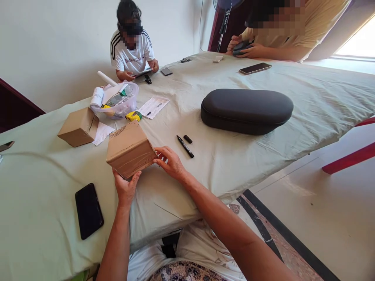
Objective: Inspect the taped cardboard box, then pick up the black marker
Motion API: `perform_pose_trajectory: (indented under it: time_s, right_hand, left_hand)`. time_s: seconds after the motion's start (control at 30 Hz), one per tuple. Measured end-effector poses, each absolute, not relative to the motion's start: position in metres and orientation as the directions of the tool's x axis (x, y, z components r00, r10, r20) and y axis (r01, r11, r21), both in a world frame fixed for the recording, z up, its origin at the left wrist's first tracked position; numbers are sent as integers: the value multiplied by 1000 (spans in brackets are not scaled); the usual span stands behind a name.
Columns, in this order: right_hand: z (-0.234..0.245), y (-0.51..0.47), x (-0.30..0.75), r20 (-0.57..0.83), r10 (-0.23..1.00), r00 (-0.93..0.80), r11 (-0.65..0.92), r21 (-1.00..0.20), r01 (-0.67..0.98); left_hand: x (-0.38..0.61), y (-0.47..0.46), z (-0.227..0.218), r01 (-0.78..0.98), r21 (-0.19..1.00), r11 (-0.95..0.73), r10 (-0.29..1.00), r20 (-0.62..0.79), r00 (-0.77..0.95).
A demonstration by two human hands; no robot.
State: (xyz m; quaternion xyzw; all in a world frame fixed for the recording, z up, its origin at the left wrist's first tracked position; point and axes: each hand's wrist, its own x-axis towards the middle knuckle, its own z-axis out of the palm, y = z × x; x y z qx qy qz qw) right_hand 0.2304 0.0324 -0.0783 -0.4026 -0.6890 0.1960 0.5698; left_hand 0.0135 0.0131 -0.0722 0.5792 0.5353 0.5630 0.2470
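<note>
Head view: two bare arms reach over a desk (234, 156) with a pale green cloth.
Box: a brown box (129, 150) sits tipped on the near part of the desk, held between both hands.
Left hand: the left hand (125, 189) cups the near bottom corner of the box.
Right hand: the right hand (171, 162) presses its fingers on the right side of the box.
Pen: a black pen (185, 146) and its cap (188, 139) lie just right of the box.
Phone: a black phone (88, 210) lies near and left.
Far: a second box (77, 127), a clear bowl (123, 103) and a big black case (246, 110).
</note>
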Motion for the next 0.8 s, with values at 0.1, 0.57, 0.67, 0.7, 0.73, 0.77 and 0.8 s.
perform_pose_trajectory:
  time_s: [0.1,0.57,0.67,0.7,0.73,0.77,0.8]
  right_hand:
    - [-78,32,230,630,776,-22,601,-729,326]
    - [-77,28,226,573,818,-51,541,-736,406]
    - [-76,25,220,528,849,-7,463,-737,492]
    - [-76,24,217,517,856,11,439,-738,512]
    - [-76,23,215,508,861,25,420,-739,527]
    - [-76,23,213,503,863,36,408,-738,537]
    - [-77,22,211,504,863,45,401,-735,546]
  left_hand:
    - [14,13,-73,380,880,-285,900,382,-210]
    - [17,9,-69,385,886,-258,910,356,-211]
    - [20,8,-70,418,870,-261,903,373,-214]
    - [21,8,-71,429,864,-263,900,380,-213]
    - [21,8,-71,438,860,-263,899,383,-213]
    - [22,8,-71,445,857,-261,898,385,-215]
    - [22,8,-71,449,856,-257,897,384,-218]
